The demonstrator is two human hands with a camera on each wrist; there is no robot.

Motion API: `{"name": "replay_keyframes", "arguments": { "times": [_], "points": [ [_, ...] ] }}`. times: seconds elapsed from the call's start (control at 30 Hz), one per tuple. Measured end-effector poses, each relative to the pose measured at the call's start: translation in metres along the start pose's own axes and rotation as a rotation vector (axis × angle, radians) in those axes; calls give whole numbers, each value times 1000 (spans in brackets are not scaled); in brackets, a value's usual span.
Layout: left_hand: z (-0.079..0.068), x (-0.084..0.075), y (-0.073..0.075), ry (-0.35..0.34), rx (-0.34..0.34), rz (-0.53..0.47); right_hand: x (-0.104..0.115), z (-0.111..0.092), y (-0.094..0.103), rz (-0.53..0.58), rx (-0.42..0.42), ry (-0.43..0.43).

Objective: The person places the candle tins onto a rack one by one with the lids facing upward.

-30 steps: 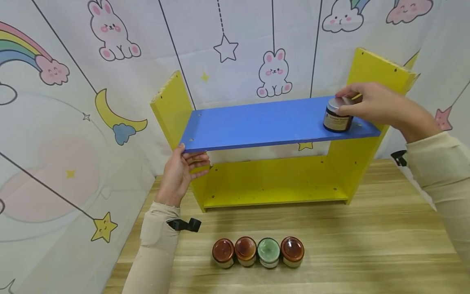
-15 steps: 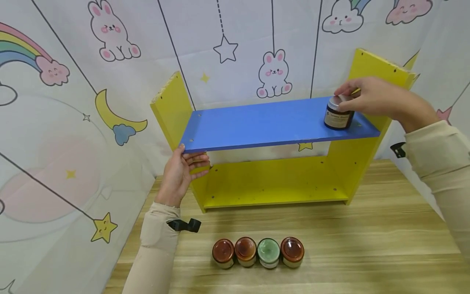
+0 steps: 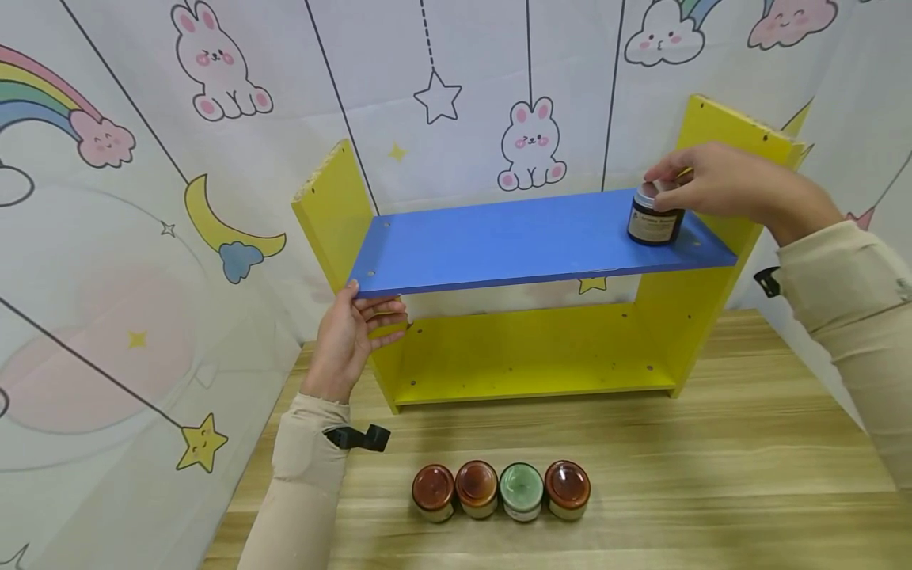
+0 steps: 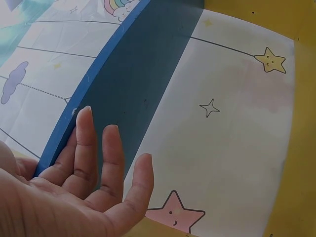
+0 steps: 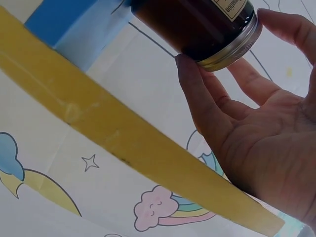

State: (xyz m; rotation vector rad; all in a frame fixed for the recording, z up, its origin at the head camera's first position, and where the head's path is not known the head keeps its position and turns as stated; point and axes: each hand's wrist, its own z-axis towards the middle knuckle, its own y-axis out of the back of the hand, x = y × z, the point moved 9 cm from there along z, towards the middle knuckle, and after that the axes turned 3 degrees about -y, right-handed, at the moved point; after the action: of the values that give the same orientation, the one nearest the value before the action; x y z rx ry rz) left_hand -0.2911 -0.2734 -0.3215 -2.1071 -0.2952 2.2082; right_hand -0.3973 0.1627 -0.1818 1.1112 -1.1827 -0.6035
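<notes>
At the right end of the blue shelf board (image 3: 492,245), my right hand (image 3: 734,190) holds a dark brown glass jar (image 3: 651,227) by its silver lid. The jar stands upright, a cream label facing the front. Seen in the right wrist view, the thumb and fingertips (image 5: 185,66) pinch the lid rim from opposite sides. My left hand (image 3: 340,336) grips the board's front left corner, thumb at the top edge. Below the board, the other fingers (image 4: 112,153) stretch out with nothing in them.
Yellow side panels (image 3: 331,214) flank the board, with a yellow lower shelf (image 3: 534,348) beneath. Several jars stand in a row on the wooden table (image 3: 748,443): reddish-brown ones (image 3: 433,487) and a green one (image 3: 522,487). A cartoon-printed backdrop (image 3: 456,47) hangs behind.
My right hand has shifted the jar slightly backward over the board, away from the front edge. The left hand has stayed at the corner, and the row of jars has not moved.
</notes>
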Motion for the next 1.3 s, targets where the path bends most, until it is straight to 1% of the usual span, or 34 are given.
{"name": "replay_keyframes", "arguments": {
  "times": [0.2, 0.5, 0.8, 1.1, 1.3],
  "points": [
    [0, 0, 0, -2, -2, 3, 0, 2, -1, -7, -6, -15],
    [0, 0, 0, -5, -3, 1, -2, 8, -2, 19, 4, -31],
    [1, 0, 0, -3, -9, 5, -3, 12, -3, 12, 0, -20],
    [1, 0, -1, -2, -11, 2, -5, 12, -4, 31, -2, -34],
    [0, 0, 0, 1, -14, 1, -3, 8, -2, 31, -33, -22]
  ]
}}
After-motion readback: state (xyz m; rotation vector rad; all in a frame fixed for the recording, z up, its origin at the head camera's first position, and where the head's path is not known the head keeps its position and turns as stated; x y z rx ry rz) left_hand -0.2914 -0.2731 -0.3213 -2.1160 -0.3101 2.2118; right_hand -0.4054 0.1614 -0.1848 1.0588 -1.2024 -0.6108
